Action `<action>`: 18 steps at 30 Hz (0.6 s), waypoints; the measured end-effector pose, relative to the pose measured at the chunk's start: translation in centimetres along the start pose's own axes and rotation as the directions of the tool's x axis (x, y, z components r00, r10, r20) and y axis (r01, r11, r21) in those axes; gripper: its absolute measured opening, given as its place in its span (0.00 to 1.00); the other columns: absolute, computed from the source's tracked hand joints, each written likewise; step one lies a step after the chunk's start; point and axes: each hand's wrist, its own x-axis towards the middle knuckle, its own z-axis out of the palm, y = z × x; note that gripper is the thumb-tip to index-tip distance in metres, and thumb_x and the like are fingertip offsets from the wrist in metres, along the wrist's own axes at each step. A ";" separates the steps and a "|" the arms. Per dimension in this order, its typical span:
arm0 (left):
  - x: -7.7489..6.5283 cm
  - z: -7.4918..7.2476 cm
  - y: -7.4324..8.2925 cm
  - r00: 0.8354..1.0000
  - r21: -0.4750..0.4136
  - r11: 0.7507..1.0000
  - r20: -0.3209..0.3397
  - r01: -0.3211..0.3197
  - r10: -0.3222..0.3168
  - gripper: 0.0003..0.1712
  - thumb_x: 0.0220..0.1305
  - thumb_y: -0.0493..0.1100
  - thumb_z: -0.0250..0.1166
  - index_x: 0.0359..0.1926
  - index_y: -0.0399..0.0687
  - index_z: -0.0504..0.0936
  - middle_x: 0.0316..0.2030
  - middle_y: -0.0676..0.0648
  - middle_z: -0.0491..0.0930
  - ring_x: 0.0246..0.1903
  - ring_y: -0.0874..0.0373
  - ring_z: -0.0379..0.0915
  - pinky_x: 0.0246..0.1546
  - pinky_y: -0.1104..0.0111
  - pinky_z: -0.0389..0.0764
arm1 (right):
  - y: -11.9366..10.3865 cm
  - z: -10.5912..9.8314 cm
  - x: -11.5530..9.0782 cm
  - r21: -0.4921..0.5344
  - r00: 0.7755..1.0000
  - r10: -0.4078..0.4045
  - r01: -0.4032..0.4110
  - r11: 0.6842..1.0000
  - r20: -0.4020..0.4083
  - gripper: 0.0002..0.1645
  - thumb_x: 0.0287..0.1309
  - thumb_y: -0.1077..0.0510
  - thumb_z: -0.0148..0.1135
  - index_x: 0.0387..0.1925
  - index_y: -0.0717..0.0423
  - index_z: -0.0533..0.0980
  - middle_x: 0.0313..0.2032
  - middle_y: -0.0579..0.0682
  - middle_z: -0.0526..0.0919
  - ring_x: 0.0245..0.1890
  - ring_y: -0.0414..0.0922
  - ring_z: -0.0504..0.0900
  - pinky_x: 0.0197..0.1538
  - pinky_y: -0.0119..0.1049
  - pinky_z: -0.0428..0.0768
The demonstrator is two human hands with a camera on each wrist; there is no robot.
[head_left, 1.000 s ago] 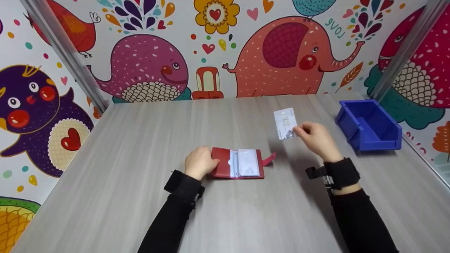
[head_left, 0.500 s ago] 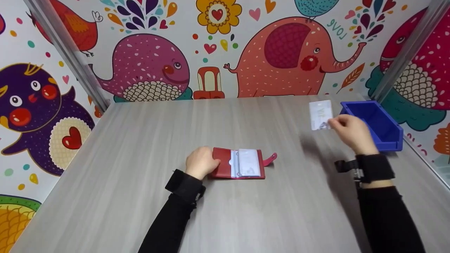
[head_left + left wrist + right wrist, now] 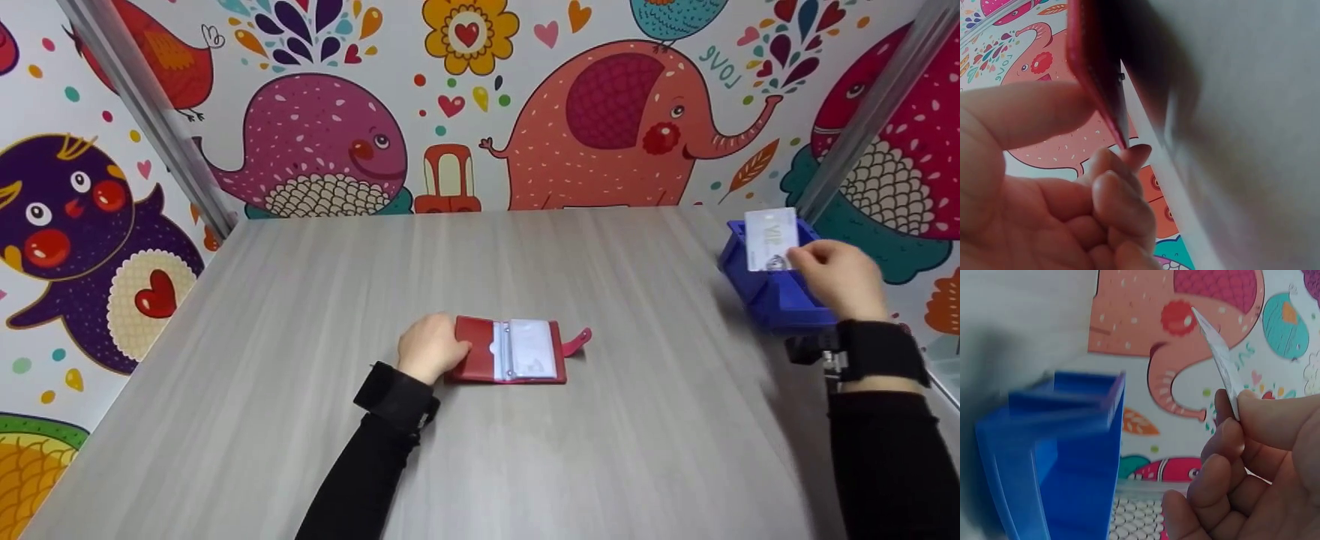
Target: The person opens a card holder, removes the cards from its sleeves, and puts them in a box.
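Note:
My right hand [image 3: 844,279] pinches a white VIP card [image 3: 771,240] by its lower right corner, thumb against fingertips. In the head view the card overlaps the blue plastic bin [image 3: 787,307]; the right wrist view shows the card [image 3: 1220,354] edge-on with the bin [image 3: 1078,484] beside it. My left hand [image 3: 431,346] grips the left edge of a red card holder [image 3: 474,360] that lies spread on the table, its clear sleeves [image 3: 532,349] and metal rings visible. Up close, the left thumb and fingers pinch the red cover [image 3: 1086,67].
A pink snap strap [image 3: 577,343] sticks out from the holder's right side. The light wood-grain table [image 3: 337,300] reaches back to a wall [image 3: 450,127] printed with cartoon animals. The bin stands near the table's right edge.
My right hand has carried the card to the right, from above the table to over the blue bin. My left hand stays on the red card holder.

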 end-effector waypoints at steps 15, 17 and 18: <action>0.1 0.0 0.0 1.000 0.009 1.000 0.018 0.015 -0.015 0.15 0.56 0.48 0.70 0.33 0.40 0.82 0.34 0.43 0.82 0.34 0.48 0.78 0.35 0.54 0.79 | 2.5 -0.9 0.1 -0.034 0.976 0.200 -0.203 0.979 -0.083 0.31 0.75 0.44 0.39 0.46 0.70 0.72 0.32 0.61 0.73 0.32 0.55 0.69 0.32 0.44 0.67; 0.1 0.0 0.0 1.000 0.011 1.000 0.018 0.012 -0.012 0.14 0.56 0.48 0.70 0.32 0.40 0.82 0.34 0.43 0.82 0.34 0.48 0.78 0.35 0.54 0.79 | 2.6 -0.9 0.1 -0.051 0.972 0.220 -0.224 0.973 -0.084 0.31 0.75 0.44 0.39 0.47 0.71 0.72 0.34 0.64 0.73 0.33 0.57 0.69 0.32 0.44 0.67; 0.1 0.0 0.0 1.000 0.012 1.000 0.018 0.010 -0.010 0.14 0.56 0.48 0.70 0.32 0.40 0.82 0.34 0.43 0.83 0.34 0.48 0.78 0.35 0.54 0.79 | 2.6 -0.8 0.0 -0.060 0.970 0.230 -0.235 0.970 -0.082 0.31 0.75 0.44 0.39 0.47 0.71 0.72 0.36 0.65 0.73 0.34 0.57 0.69 0.33 0.45 0.67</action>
